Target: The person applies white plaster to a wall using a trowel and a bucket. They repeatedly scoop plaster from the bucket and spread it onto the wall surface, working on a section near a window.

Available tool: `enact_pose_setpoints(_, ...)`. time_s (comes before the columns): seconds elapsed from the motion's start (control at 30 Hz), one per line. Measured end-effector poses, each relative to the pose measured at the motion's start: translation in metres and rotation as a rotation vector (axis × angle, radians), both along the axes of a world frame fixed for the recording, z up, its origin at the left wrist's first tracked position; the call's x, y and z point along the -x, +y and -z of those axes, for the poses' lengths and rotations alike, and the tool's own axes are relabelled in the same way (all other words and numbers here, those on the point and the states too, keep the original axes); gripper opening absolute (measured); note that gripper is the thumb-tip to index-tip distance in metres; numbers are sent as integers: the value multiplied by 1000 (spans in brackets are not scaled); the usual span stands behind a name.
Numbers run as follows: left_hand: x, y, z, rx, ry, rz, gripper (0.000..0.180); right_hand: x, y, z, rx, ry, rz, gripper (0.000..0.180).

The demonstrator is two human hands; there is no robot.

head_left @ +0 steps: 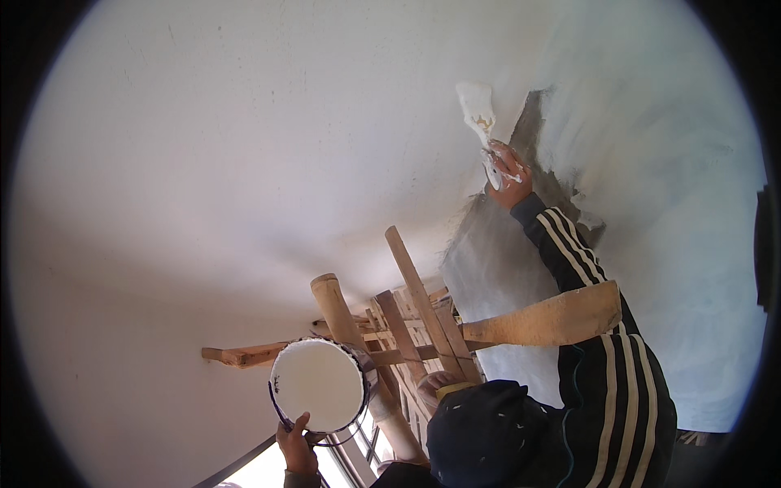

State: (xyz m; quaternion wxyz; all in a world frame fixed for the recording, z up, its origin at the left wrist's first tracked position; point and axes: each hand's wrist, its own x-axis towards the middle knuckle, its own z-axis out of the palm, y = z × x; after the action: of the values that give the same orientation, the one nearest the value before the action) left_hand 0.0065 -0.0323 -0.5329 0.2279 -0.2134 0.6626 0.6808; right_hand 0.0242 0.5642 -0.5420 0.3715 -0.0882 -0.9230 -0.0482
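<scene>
In the upper right of the frame, the right hand [512,175] has its fingers closed around the handle of a wide brush [476,102], whose head is coated in white and points toward the top of the frame. White smears mark the fingers. The brush shows against a pale surface [203,146], just left of a rough dark grey streak [555,193]; whether its tip touches that surface, I cannot tell. A black sleeve [569,252] with light stripes runs from this hand down to the lower right. At the lower left of centre, the left hand [298,452] grips the near edge of a round bucket [369,376], thumb up against the rim. White liquid [319,386] shows inside the bucket, and a thin wire handle [342,442] curves below it. Behind the bucket, wooden poles [338,302] and narrow boards cross at the centre, while a broad plank [553,317] reaches right, passing over the sleeve. Dark cloth flecked with white [480,435] fills the bottom centre
</scene>
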Motion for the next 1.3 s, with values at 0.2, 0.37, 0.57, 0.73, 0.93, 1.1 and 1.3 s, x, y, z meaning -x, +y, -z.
enact_pose_setpoints(0.2, 2, 4, -10, 74, -26, 38, 40, -5, -7, 35, 57, -101, -4, 57)
enact_pose_setpoints(0.37, 0, 12, -14, 103, -6, 20, 38, -7, -15, 64, 72, -142, -21, 54)
enact_pose_setpoints(0.57, -3, 14, -20, 88, 5, -8, 39, -5, -31, 75, 128, -227, -99, 51)
enact_pose_setpoints(0.73, -2, 16, -21, 77, 0, 13, 40, -8, -21, 113, 161, -443, -111, 42)
enact_pose_setpoints(0.93, -3, 19, -23, 63, -7, 0, 40, -11, 3, 113, 103, -430, -36, 37)
enact_pose_setpoints(1.1, -5, 13, -21, 87, 1, -10, 39, -6, 12, 38, 47, -287, -105, 32)
enact_pose_setpoints(1.3, -4, 16, -21, 79, 2, -21, 39, -23, -6, -59, 3, -31, -97, 27)
